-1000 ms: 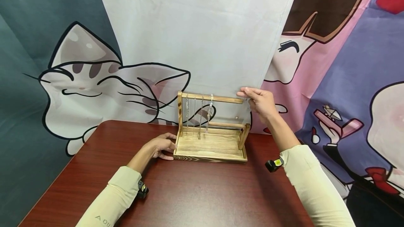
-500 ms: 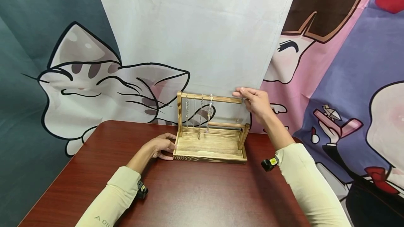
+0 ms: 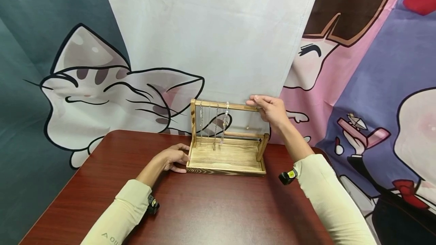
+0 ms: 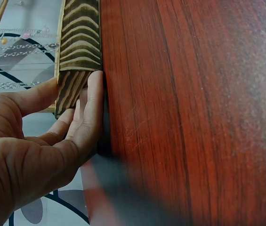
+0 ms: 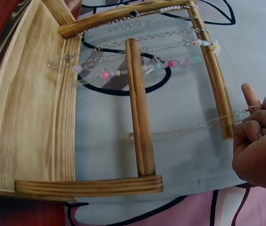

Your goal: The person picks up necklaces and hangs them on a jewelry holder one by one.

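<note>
A wooden jewelry stand [image 3: 225, 158] with a shallow tray rests on the table. My left hand [image 3: 175, 157] holds its front left corner, thumb on one side and fingers against the other, as the left wrist view shows. At the free right end of the top bar [image 3: 240, 107], my right hand [image 3: 273, 112] pinches a fine chain necklace [image 5: 189, 128]. The chain hangs down past the bar, with a small pendant [image 3: 247, 127] at its bottom. Several necklaces hang farther left on that bar, among them a beaded necklace [image 3: 225, 118] and silver chains [image 3: 216, 124].
A lower bar [image 3: 243, 135] runs to a short post [image 3: 262, 147] on the stand's right side. The reddish-brown table [image 3: 218, 207] extends in front and to the left. Behind hangs a printed cloth [image 3: 221, 41] with cartoon figures.
My right hand has moved left along the top bar's right end, carrying the chain necklace. The left hand stays at the tray corner, and the stand has barely shifted in view.
</note>
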The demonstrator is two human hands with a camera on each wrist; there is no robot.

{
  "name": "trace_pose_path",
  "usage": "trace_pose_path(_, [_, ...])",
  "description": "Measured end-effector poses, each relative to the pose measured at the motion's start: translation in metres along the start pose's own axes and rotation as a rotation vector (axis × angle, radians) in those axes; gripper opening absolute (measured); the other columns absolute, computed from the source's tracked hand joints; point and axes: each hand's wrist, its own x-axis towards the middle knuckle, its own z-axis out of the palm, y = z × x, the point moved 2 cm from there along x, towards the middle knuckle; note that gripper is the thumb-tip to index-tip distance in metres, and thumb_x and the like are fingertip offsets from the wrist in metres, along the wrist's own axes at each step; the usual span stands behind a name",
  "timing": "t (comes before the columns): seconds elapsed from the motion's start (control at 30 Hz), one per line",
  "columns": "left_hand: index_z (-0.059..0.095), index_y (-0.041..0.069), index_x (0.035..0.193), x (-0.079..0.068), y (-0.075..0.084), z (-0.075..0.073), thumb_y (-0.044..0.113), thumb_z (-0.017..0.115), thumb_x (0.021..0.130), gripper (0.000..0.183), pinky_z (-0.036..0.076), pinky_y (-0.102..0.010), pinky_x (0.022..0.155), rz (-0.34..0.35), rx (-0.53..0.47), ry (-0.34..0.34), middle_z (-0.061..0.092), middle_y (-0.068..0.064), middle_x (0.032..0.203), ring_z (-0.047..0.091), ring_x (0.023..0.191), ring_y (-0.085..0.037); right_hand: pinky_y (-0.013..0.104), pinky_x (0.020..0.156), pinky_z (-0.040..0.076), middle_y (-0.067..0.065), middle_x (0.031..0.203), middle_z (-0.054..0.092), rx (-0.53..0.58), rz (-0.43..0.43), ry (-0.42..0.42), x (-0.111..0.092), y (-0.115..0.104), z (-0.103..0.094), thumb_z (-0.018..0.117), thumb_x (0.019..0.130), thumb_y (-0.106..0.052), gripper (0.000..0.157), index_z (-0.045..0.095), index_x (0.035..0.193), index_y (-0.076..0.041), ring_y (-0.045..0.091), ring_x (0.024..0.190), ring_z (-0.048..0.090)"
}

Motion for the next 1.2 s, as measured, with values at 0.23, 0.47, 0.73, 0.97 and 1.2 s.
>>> trace_pose_path(0.23, [0.042,0.002,0.158,0.000,0.000,-0.001,-0.005,0.063,0.103,0.060,0.073,-0.046,0.083,0.003,-0.006,-0.002,0.069,-0.021,0.124,0.074,0.107,-0.027,0.019,0.045,0.019,-0.015,0.095,0.087,-0.044,-0.004,-0.029,-0.003,0.003,0.013,0.067,0.116,-0.027,0.044,0.070,0.146,0.005,0.003,0.045,0.026])
trace_pose_path(0.47, [0.042,0.002,0.158,0.000,0.000,-0.001,-0.005,0.063,0.102,0.060,0.073,-0.046,0.083,0.000,-0.002,-0.004,0.069,-0.021,0.123,0.074,0.108,-0.027,0.018,0.045,0.020,-0.016,0.095,0.087,-0.046,-0.009,-0.064,-0.003,0.005,0.023,0.065,0.116,-0.026,0.044,0.069,0.147,0.005,0.003,0.045,0.027])
trace_pose_path(0.73, [0.042,0.002,0.158,0.000,0.000,-0.001,-0.005,0.063,0.101,0.060,0.073,-0.046,0.083,0.004,-0.005,-0.004,0.069,-0.020,0.121,0.074,0.108,-0.027,0.018,0.044,0.022,-0.015,0.089,0.086,-0.031,0.010,-0.055,-0.002,0.009,0.036,0.068,0.115,-0.024,0.022,0.082,0.126,-0.011,0.004,0.045,0.030])
trace_pose_path(0.97, [0.042,0.003,0.158,0.001,-0.001,-0.002,-0.005,0.064,0.101,0.061,0.073,-0.046,0.083,0.001,-0.007,-0.002,0.070,-0.020,0.121,0.074,0.107,-0.026,0.018,0.044,0.023,-0.016,0.101,0.087,-0.039,0.013,-0.094,-0.002,0.014,0.049,0.066,0.116,-0.025,0.031,0.077,0.135,-0.003,0.004,0.045,0.030])
trace_pose_path(1.2, [0.043,0.003,0.158,0.000,0.000,-0.002,-0.005,0.063,0.102,0.060,0.073,-0.046,0.082,-0.001,-0.006,-0.003,0.069,-0.021,0.124,0.074,0.105,-0.026,0.019,0.045,0.024,-0.016,0.099,0.087,-0.054,0.021,-0.106,-0.006,0.019,0.055,0.067,0.115,-0.027,0.033,0.078,0.135,-0.004,0.005,0.045,0.030])
